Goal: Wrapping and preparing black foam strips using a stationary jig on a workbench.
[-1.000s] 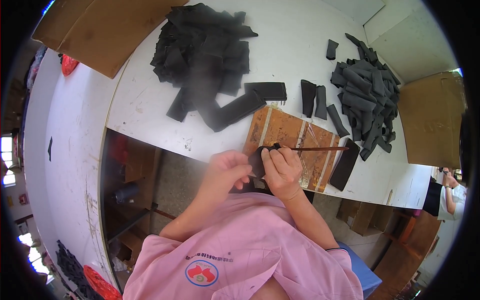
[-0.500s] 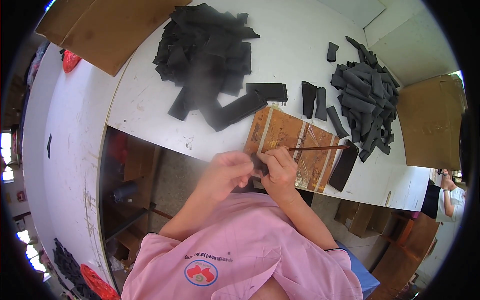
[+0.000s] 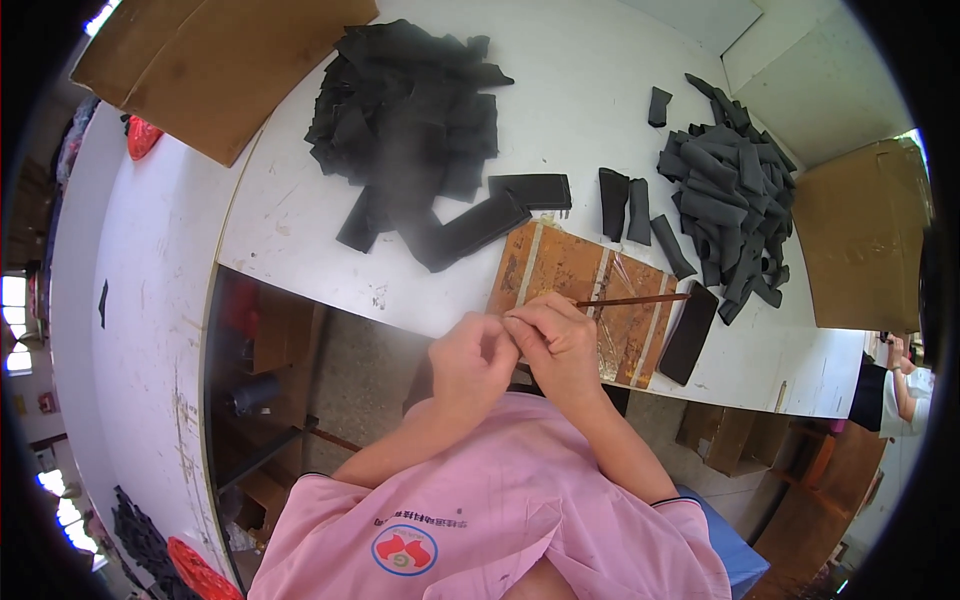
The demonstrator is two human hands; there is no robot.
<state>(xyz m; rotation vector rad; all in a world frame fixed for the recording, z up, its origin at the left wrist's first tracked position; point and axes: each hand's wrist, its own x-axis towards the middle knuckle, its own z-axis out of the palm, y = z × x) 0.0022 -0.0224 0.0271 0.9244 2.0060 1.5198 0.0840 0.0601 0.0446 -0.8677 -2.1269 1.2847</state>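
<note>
Where hands (image 3: 520, 350) meet, brown board (image 3: 590, 300), black strips (image 3: 730, 200) beyond

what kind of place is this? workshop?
Probably a small assembly or craft workshop. A white worktable carries two heaps of cut black pieces, a stained wooden board sits at its edge, and cardboard boxes flank it. Both hands work a thin stick.

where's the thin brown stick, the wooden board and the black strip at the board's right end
thin brown stick (image 3: 640, 299), head view, middle of its shaft
wooden board (image 3: 560, 265), head view, bare upper left part
black strip (image 3: 689, 333), head view, middle of its flat face
</note>
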